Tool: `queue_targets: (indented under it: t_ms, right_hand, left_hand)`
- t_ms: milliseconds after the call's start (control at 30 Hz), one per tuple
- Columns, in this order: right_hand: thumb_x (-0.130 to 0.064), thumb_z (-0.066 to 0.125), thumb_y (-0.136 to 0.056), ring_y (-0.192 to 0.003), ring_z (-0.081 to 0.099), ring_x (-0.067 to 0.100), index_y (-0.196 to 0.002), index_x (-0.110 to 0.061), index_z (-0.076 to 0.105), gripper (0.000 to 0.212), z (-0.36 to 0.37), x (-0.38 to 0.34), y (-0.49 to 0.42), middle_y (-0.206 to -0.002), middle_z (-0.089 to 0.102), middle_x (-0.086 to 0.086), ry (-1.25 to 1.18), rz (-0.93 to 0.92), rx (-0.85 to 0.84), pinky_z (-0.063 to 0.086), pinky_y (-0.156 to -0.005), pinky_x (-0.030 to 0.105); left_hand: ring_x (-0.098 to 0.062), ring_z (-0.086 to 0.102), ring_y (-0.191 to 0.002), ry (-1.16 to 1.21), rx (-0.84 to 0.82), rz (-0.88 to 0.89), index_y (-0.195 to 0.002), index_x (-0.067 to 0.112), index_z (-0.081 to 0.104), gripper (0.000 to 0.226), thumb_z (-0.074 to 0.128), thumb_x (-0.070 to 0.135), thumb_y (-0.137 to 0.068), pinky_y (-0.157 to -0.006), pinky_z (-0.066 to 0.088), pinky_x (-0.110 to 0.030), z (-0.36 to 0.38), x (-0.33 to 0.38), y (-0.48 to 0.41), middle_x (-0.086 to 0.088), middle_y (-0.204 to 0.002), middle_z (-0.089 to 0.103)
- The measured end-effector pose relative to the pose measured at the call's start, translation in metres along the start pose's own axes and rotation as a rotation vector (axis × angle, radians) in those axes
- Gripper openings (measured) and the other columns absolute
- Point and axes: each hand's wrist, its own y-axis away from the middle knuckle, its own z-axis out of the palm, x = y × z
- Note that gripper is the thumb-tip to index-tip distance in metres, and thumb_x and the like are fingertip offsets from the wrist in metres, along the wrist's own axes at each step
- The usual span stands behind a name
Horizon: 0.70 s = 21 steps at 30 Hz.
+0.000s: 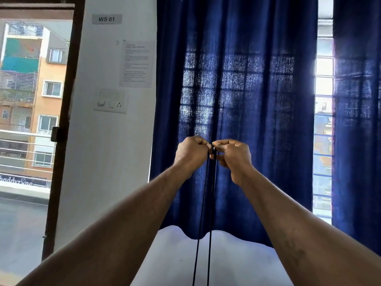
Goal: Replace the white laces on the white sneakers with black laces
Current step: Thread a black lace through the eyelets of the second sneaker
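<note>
- Cannot see the ends of the black lace, buried inside the grip where the left hand and right hand meet.
- Cannot follow either strand past the bottom edge, below the hands.
- Cannot read the printed sheet up and left of the hands: too small, blurred.
- Cannot see much of the counter below the hands, covered on both sides by the arms.

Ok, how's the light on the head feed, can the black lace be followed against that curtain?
Head view: backlit, the window gap blown out white, grille shadows showing through the blue curtain; the black lace nearly vanishes against it below the left hand and right hand pinching it, but reads sharply over the white surface; the wall notice is too soft to read.
</note>
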Motion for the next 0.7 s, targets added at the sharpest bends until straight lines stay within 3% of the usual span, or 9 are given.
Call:
queue_targets:
  t_ms: [367,533,600,700]
  right_hand:
    - [-0.011,0.073,-0.095,-0.078,0.079,0.024,-0.094,-0.012,0.079,0.006,0.000,0.000,0.001,-0.090,0.080,0.005,-0.002,-0.007,-0.004,0.049,-0.054,0.025]
    - [-0.017,0.072,-0.096,-0.084,0.079,0.022,-0.093,-0.017,0.078,0.007,-0.006,0.023,0.008,-0.093,0.080,0.002,0.064,-0.019,-0.034,0.050,-0.060,0.026]
    - [-0.017,0.071,-0.096,-0.085,0.078,0.022,-0.093,-0.017,0.078,0.008,-0.008,0.044,0.017,-0.092,0.080,0.002,0.079,0.001,-0.041,0.050,-0.059,0.026]
    - [-0.014,0.069,-0.096,-0.083,0.078,0.019,-0.090,-0.017,0.078,0.011,-0.011,0.089,0.039,-0.087,0.080,0.000,0.132,0.045,-0.039,0.050,-0.061,0.026]
  left_hand:
    - [-0.023,0.075,-0.083,-0.005,-0.015,0.016,-0.079,0.024,0.076,0.017,0.069,0.028,-0.094,-0.069,0.066,-0.046,-0.003,-0.001,0.001,0.007,-0.082,0.078]
    - [-0.010,0.062,-0.063,0.001,-0.019,0.013,-0.080,0.026,0.077,0.015,0.071,0.030,-0.093,-0.059,0.058,-0.030,0.000,-0.021,0.011,0.009,-0.081,0.077]
    - [-0.006,0.061,-0.064,-0.016,-0.045,-0.005,-0.080,0.027,0.078,0.013,0.073,0.028,-0.093,-0.059,0.050,-0.023,0.003,-0.043,0.025,0.012,-0.079,0.076]
    - [-0.007,0.063,-0.067,-0.027,-0.090,-0.058,-0.085,0.027,0.075,0.007,0.075,0.024,-0.091,-0.061,0.052,-0.025,0.011,-0.091,0.057,0.012,-0.076,0.074]
